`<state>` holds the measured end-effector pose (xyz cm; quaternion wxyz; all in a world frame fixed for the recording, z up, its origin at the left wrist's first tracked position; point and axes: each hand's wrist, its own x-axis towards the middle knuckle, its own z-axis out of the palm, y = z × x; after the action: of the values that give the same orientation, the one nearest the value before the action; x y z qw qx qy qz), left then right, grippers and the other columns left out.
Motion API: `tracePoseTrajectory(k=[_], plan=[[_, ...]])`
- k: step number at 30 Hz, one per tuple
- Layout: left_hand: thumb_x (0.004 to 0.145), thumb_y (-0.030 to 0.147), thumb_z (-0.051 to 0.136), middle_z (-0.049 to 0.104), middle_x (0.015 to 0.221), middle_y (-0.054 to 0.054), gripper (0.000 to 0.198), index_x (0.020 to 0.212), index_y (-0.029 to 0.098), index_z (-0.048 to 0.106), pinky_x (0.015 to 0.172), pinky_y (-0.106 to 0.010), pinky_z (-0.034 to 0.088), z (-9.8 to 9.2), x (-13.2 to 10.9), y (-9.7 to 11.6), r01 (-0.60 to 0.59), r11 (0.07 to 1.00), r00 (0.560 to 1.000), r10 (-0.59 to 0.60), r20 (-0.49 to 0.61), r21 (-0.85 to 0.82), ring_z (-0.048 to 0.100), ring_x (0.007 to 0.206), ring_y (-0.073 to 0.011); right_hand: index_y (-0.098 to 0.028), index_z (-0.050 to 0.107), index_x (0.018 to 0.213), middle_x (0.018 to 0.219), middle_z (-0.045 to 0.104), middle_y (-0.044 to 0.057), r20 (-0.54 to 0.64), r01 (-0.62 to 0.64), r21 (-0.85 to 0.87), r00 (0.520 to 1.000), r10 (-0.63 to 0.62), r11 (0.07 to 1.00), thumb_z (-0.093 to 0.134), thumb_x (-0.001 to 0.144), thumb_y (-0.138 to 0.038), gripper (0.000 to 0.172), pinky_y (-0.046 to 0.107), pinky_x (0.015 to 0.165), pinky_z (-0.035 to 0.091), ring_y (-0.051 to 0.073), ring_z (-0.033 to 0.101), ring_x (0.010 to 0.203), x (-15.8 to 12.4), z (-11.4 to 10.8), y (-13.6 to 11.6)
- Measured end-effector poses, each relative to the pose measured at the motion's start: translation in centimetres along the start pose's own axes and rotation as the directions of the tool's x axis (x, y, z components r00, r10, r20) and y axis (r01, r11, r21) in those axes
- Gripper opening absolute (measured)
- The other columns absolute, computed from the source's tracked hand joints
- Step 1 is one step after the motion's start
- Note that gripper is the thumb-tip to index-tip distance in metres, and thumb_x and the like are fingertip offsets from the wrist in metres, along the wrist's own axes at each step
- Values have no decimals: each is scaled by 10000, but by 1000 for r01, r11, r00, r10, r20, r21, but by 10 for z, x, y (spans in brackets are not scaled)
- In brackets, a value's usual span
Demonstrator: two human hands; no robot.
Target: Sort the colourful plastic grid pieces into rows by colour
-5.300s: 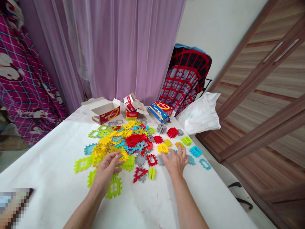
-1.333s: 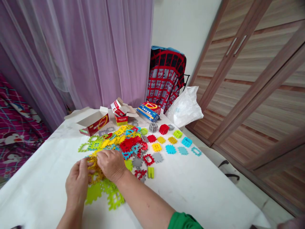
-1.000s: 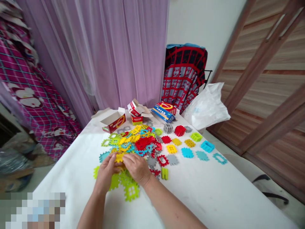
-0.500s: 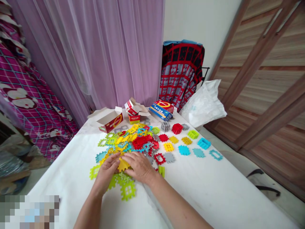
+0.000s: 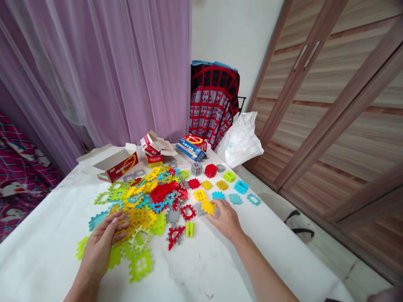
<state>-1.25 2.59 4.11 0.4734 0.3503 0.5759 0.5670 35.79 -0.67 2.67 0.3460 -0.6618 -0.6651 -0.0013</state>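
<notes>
Yellow piece (image 5: 208, 206): a toothed plastic square, found at the tips of the right hand (image 5: 225, 219), on the left side of its fingers (image 5: 218, 208). The fingers are drawn together on its near edge. Whether it is lifted or lies on the worktop (image 5: 245, 256) cannot be told. Gripping it by the edge leaves most of the face uncovered, which probably makes it easy to see and turn.

Orientation: the piece sits like a diamond, one corner pointing away from the fingers towards the row of single pieces (image 5: 220, 185) beyond it. It is roughly square, so it has no clear long axis. Its face is turned up.

Left hand (image 5: 100, 245): palm down, fingers (image 5: 119, 218) spread apart and clamped on nothing. They rest on the near edge of the mixed pile (image 5: 147, 195) of yellow and green pieces, probably to steady it.

Between the two hands lie a red triangle (image 5: 174, 235) and a small green piece (image 5: 189, 229), both apart from either hand. Opened boxes (image 5: 118, 161) and a plastic bag (image 5: 239, 140) stand well beyond the fingers.
</notes>
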Motion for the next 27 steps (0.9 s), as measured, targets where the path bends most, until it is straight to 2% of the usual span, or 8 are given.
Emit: tracePoseTrajectory(k=[2, 5, 11, 18, 27], plan=[[519, 629, 768, 726, 1070, -95, 657, 1018, 208, 688, 585, -284, 600, 0, 1, -3, -4, 1000, 1000, 4, 7, 6, 706, 803, -220, -226, 630, 1027, 1043, 683, 45, 18, -50, -79, 999, 51, 996, 719, 718, -298, 330, 362, 877, 505, 220, 630, 1000, -9, -7, 18], [518, 621, 778, 727, 1052, -84, 638, 1002, 213, 700, 590, -275, 602, -1, 2, -5, 0, 1000, 1000, 0, 11, 13, 705, 802, -217, -218, 636, 1010, 1035, 685, 48, 24, -92, -154, 995, 96, 984, 725, 715, -306, 320, 361, 871, 502, 225, 631, 991, -14, -12, 27], [518, 580, 799, 727, 1059, -77, 587, 985, 234, 714, 568, -242, 593, -1, 2, -3, 27, 1000, 1000, -27, -6, -1, 702, 805, -207, -214, 644, 982, 1001, 683, 52, 35, -77, -180, 996, 85, 981, 737, 711, -306, 301, 373, 868, 489, 234, 621, 978, -14, -14, 24], [533, 572, 780, 729, 1038, -83, 582, 981, 209, 700, 576, -264, 595, 2, 1, 0, 23, 1000, 1000, -23, -3, 3, 703, 805, -217, -209, 649, 896, 972, 680, 38, 54, -49, -142, 997, 57, 989, 687, 726, -234, 175, 341, 884, 454, 214, 606, 976, -17, -13, 24], [483, 552, 829, 728, 1043, -51, 610, 986, 230, 706, 585, -228, 589, 0, 2, -3, 55, 997, 998, -54, 9, -56, 695, 802, -182, -208, 640, 858, 942, 664, 38, 97, -127, -166, 985, 145, 978, 659, 705, -216, 154, 334, 859, 420, 226, 594, 966, -17, -15, 20]])
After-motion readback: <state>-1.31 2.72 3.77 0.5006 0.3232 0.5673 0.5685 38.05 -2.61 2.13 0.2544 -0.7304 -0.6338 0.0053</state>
